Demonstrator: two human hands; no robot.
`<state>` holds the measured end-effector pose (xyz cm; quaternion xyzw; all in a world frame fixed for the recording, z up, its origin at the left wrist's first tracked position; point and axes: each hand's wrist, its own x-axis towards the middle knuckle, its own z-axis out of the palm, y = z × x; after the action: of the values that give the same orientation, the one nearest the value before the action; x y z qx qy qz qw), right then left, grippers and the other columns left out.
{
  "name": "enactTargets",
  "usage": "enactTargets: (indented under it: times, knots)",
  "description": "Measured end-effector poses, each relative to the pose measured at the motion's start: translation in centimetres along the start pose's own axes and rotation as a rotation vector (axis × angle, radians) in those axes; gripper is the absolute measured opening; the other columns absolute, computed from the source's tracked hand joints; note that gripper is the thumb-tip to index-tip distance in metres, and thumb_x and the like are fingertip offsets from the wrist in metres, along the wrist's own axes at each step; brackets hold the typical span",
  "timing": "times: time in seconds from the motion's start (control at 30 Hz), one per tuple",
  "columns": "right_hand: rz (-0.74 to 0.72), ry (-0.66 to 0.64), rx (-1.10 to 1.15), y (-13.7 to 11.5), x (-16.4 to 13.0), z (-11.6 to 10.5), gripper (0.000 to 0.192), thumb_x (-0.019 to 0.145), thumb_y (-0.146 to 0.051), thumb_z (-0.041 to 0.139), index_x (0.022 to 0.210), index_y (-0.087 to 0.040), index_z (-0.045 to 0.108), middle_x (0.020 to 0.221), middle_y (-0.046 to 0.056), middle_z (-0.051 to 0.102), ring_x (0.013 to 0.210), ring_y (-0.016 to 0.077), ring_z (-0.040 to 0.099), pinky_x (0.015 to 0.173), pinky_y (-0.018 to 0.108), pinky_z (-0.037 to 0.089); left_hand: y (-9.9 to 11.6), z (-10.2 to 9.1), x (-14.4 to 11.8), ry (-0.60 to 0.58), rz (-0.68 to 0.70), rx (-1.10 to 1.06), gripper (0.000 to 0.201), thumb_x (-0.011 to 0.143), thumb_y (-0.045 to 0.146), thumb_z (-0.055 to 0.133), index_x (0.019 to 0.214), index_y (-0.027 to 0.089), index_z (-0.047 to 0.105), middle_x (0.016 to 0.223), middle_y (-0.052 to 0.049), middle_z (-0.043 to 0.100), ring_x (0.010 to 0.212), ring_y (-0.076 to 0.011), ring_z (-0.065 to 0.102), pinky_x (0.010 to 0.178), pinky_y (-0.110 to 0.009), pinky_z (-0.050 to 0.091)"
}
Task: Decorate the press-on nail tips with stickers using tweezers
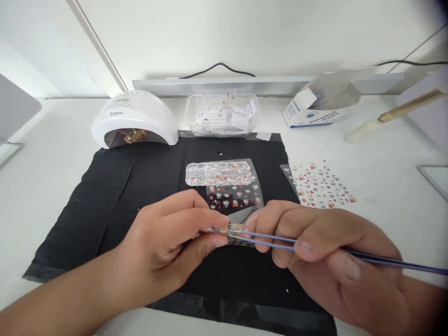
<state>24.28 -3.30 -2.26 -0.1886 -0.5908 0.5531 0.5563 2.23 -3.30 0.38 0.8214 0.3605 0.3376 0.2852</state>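
Note:
My left hand (171,238) pinches a small, shiny brownish piece (231,228) between thumb and forefinger; most of it is hidden, and its kind is unclear. My right hand (325,252) is closed around blue-purple tweezers (276,240), whose tips meet the small piece at my left fingertips. The right fingers come close to it from the other side. Behind my hands lies a clear sheet of cartoon cat stickers (238,196), partly covering a clear compartment case (196,173) with small sparkling stones.
On the black mat (105,205) everything rests centrally. A white nail lamp (135,116) stands back left, a clear tub (222,119) of packets behind, an alcohol pads box (318,105) back right. Another sticker sheet (322,186) and a brush (392,116) are at right.

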Motion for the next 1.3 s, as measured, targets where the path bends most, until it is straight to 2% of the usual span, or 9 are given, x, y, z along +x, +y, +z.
enactTargets:
  times: [0.23, 0.5, 0.7, 1.03, 1.3]
  knots:
    - [0.013, -0.008, -0.029, -0.13, -0.19, -0.18, 0.024, 0.095, -0.029, 0.054, 0.102, -0.027, 0.077, 0.065, 0.006, 0.066, 0.07, 0.0245, 0.066, 0.067, 0.047, 0.059, 0.16, -0.1, -0.18, -0.017, -0.014, -0.022, 0.015, 0.089, 0.009, 0.065, 0.101, 0.017, 0.066, 0.081, -0.001, 0.062, 0.064, -0.0076, 0.058, 0.054, -0.016, 0.047]
    - [0.0, -0.032, -0.022, -0.03, -0.25, -0.3, 0.025, 0.095, -0.027, 0.054, 0.106, -0.026, 0.077, 0.066, 0.006, 0.066, 0.071, 0.0249, 0.067, 0.07, 0.048, 0.06, 0.18, -0.08, -0.28, -0.034, -0.021, -0.046, 0.016, 0.088, 0.006, 0.064, 0.101, 0.015, 0.065, 0.084, -0.001, 0.061, 0.067, -0.0065, 0.057, 0.058, -0.016, 0.047]
    - [-0.003, -0.054, -0.048, -0.11, -0.2, -0.33, 0.026, 0.096, -0.028, 0.053, 0.107, -0.029, 0.076, 0.065, 0.006, 0.067, 0.071, 0.0251, 0.068, 0.069, 0.049, 0.061, 0.17, -0.14, -0.28, -0.024, -0.013, -0.042, 0.016, 0.088, 0.007, 0.064, 0.101, 0.016, 0.064, 0.083, -0.001, 0.061, 0.065, -0.0077, 0.057, 0.056, -0.017, 0.047]
    - [-0.039, -0.018, -0.038, -0.04, 0.13, 0.14, 0.027, 0.096, -0.028, 0.052, 0.106, -0.026, 0.078, 0.064, 0.007, 0.066, 0.069, 0.024, 0.067, 0.066, 0.045, 0.061, 0.22, -0.14, -0.18, -0.025, -0.009, -0.041, 0.016, 0.088, 0.006, 0.064, 0.101, 0.015, 0.065, 0.083, 0.0, 0.06, 0.066, -0.0051, 0.055, 0.057, -0.014, 0.046]
    - [-0.006, -0.048, -0.031, -0.09, 0.0, -0.19, 0.026, 0.095, -0.029, 0.054, 0.107, -0.026, 0.077, 0.065, 0.007, 0.067, 0.07, 0.0254, 0.068, 0.065, 0.046, 0.06, 0.25, -0.05, -0.22, -0.027, -0.007, -0.047, 0.015, 0.088, 0.005, 0.063, 0.1, 0.014, 0.065, 0.082, 0.0, 0.059, 0.064, -0.005, 0.054, 0.057, -0.015, 0.046]
